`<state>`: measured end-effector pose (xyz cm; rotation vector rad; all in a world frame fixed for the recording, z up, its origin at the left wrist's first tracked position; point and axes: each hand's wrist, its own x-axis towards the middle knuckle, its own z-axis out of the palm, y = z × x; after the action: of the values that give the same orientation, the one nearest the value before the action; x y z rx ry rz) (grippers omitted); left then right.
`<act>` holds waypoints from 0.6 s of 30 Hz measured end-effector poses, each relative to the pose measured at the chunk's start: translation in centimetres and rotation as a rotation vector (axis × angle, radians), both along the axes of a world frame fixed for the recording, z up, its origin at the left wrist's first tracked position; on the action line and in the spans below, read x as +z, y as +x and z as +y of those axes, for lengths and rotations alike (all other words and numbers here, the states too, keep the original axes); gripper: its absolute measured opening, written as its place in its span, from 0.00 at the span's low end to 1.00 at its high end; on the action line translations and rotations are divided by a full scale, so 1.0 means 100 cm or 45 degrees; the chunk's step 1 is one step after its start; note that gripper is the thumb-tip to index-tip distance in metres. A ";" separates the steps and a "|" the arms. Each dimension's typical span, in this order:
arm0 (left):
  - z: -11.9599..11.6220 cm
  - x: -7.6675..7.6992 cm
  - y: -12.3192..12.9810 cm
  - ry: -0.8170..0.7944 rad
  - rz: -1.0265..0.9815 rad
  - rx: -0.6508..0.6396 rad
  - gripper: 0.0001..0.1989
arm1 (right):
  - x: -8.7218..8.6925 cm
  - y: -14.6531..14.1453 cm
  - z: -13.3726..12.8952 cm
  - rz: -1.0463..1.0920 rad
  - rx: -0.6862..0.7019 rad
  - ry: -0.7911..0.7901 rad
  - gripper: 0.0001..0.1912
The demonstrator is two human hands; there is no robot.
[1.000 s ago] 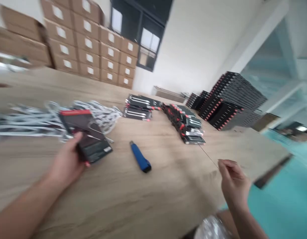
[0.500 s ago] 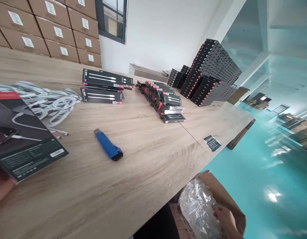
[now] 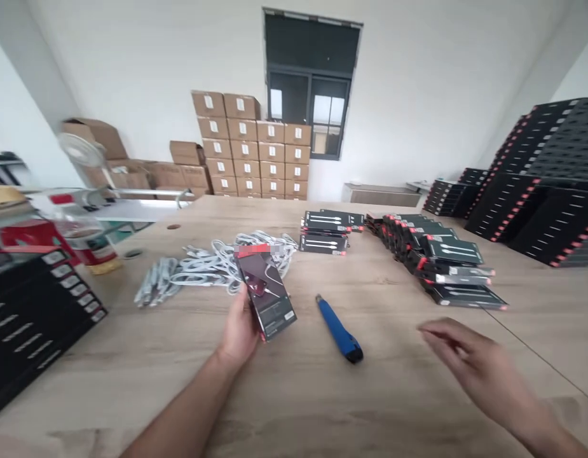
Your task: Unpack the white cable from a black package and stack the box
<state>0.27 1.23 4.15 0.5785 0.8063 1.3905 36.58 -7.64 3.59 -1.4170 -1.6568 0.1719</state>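
My left hand [image 3: 240,331] holds a dark, flat cable box [image 3: 269,292] with a red top band, tilted above the table in front of the white cables [image 3: 203,270]. My right hand [image 3: 470,362] hovers over the table at the right, fingers pressed together; nothing shows between them. A blue cutter [image 3: 339,331] lies on the wood between my two hands. Behind it stands a small stack of black cable boxes [image 3: 325,243]. A row of leaning black boxes [image 3: 431,248] is beyond my right hand.
Tall stacks of black boxes [image 3: 527,191] rise at the right rear, and more black boxes [image 3: 27,324] stand at the near left. A plastic jar [image 3: 86,238] is on the left. Brown cartons [image 3: 246,151] are piled behind the table [image 3: 389,394].
The view has swung left and levelled. My right hand has come up from the carton of clear plastic to over the table. My left hand still holds the box.
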 end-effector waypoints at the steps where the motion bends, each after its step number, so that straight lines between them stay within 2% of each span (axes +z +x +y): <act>1: -0.002 0.001 -0.002 0.001 -0.047 -0.021 0.31 | 0.010 -0.031 0.024 -0.048 0.163 -0.017 0.18; 2: -0.004 0.003 -0.004 0.002 -0.084 -0.040 0.32 | 0.017 -0.061 0.045 -0.091 0.269 0.006 0.18; 4: -0.007 0.005 -0.007 -0.006 -0.114 -0.063 0.33 | 0.021 -0.114 0.076 -0.204 0.336 0.084 0.16; 7: -0.009 0.004 -0.009 -0.009 -0.141 -0.074 0.33 | 0.002 -0.159 0.095 -0.292 0.266 0.154 0.16; 10: -0.006 -0.004 -0.007 0.037 -0.154 -0.060 0.26 | -0.021 -0.164 0.094 -0.353 0.249 0.153 0.17; 12: -0.003 -0.010 -0.004 0.041 -0.126 -0.052 0.21 | -0.027 -0.158 0.090 -0.390 0.244 0.125 0.18; 15: 0.001 -0.015 -0.001 -0.009 -0.104 -0.062 0.17 | -0.019 -0.151 0.084 -0.475 0.142 0.015 0.14; 17: 0.001 -0.013 0.000 -0.011 -0.132 -0.027 0.17 | -0.012 -0.149 0.081 -0.604 0.035 -0.149 0.12; 18: 0.001 -0.011 -0.001 0.008 -0.144 0.003 0.17 | -0.009 -0.148 0.080 -0.670 -0.007 -0.261 0.14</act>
<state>0.17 1.36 3.06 0.4991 0.7120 1.4153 21.74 0.32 2.66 -1.7229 -2.1065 -0.0438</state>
